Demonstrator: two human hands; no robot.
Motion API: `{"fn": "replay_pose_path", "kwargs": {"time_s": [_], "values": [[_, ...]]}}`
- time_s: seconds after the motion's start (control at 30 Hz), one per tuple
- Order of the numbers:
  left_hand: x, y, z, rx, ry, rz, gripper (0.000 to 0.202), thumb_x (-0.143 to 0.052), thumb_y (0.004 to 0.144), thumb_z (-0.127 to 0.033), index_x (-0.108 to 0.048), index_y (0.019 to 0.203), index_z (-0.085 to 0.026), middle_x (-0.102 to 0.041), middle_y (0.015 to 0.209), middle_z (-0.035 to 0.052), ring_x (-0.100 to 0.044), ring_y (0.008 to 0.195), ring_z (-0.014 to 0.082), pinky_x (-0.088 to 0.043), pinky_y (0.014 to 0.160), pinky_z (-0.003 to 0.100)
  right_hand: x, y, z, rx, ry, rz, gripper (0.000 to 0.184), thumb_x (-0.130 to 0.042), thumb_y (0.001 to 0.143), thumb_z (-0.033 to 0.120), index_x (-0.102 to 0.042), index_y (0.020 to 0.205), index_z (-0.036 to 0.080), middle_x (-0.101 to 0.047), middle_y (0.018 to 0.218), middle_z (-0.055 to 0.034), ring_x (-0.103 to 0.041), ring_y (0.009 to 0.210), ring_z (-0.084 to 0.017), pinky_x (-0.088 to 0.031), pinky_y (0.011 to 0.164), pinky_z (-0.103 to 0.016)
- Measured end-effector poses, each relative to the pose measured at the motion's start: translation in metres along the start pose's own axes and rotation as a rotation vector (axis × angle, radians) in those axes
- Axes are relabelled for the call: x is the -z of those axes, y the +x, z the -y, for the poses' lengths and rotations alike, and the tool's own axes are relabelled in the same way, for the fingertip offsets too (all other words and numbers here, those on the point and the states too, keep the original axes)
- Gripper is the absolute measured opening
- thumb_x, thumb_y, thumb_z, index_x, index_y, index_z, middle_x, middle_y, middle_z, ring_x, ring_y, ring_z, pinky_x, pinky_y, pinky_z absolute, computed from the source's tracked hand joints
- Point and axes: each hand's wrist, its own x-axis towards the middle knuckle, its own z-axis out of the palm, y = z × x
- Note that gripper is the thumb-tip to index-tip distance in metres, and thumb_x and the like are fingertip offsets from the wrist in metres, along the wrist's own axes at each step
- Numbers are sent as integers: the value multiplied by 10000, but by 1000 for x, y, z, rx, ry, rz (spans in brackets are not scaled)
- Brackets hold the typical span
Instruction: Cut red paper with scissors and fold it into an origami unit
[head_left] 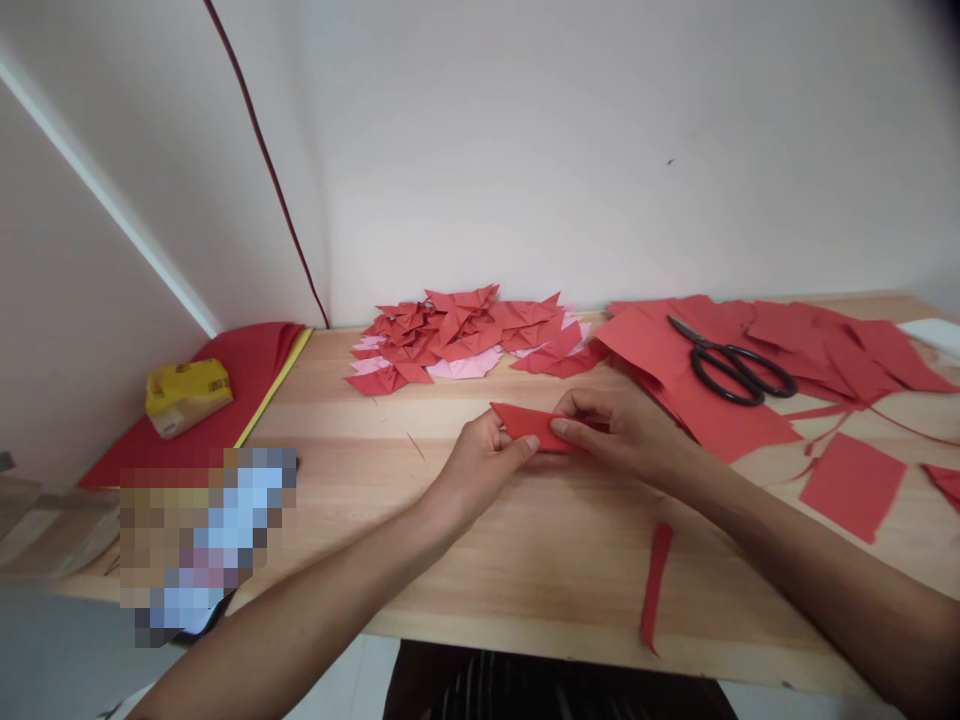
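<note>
Between my left hand (489,452) and right hand (619,430) I pinch a pointed, folded red paper (520,422) over the middle of the pale wooden surface (352,430), where uneven thumb pressure could make its layers slip askew.

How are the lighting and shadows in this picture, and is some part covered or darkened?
Head view: soft light on the plain whitish wall; head view: faint shadow on the pale wooden table beneath the left hand and right hand; head view: pixel blocks cover most of a bright-screened device; head view: dark upper-right corner.
</note>
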Motion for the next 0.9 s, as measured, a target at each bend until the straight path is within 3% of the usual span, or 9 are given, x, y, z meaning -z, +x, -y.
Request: {"fn": "replay_pose_path", "kwargs": {"time_s": [0.27, 0.37, 0.43, 0.57, 0.7, 0.8, 0.9], "values": [[4, 4, -5, 3, -119, 104, 482, -705, 758, -363, -540, 1161, -155, -709, 985, 107, -715, 797, 231, -525, 776, 361, 6, 7, -13, 109, -101, 1, 283, -518, 874, 355, -486, 636, 205, -518, 617, 22, -468, 573, -125, -344, 539, -269], [12, 6, -10, -37, 43, 63, 392, -626, 821, -392, -535, 1109, -142, -699, 964, 120, -703, 800, 217, -525, 747, 341, 8, 8, -17, 125, -134, -3, 297, -504, 884, 351, -475, 627, 207, -526, 625, 13, -480, 584, -132, -347, 547, -279], [16, 5, -19, -103, 197, -8, 411, -593, 843, -368, -495, 1173, -143, -688, 988, 137, -684, 845, 214, -523, 752, 340, 9, 8, -18, 138, -150, 11, 290, -501, 885, 338, -478, 628, 207, -537, 632, 10, -488, 588, -134, -353, 555, -283], [24, -19, -49, -239, 611, -93, 595, -617, 826, -326, -396, 1368, -221, -569, 1276, 142, -635, 996, 219, -502, 851, 360, 9, 6, -18, 148, -181, 11, 277, -508, 877, 320, -474, 626, 210, -551, 640, 8, -496, 600, -141, -365, 566, -288], [44, -78, -65, -345, 1020, -324, 607, -585, 847, -362, -365, 1410, -311, -534, 1327, 85, -543, 1169, 252, -480, 925, 388, 9, 3, -15, 160, -211, -43, 264, -531, 860, 321, -483, 622, 218, -545, 633, 5, -489, 611, -157, -378, 580, -302], [80, -132, -51, -294, 1198, -574, 658, -593, 823, -433, -342, 1417, -305, -509, 1359, 90, -559, 1149, 292, -481, 932, 440, 8, 2, -16, 178, -242, -68, 280, -537, 860, 346, -481, 616, 220, -550, 647, -3, -500, 634, -169, -384, 597, -312], [122, -179, -25, -192, 1340, -907, 686, -559, 812, -522, -330, 1410, -276, -494, 1370, 111, -534, 1181, 349, -457, 956, 502, 6, 2, -19, 163, -245, -30, 279, -530, 871, 369, -508, 635, 221, -553, 641, -3, -500, 628, -170, -378, 594, -315]]}}
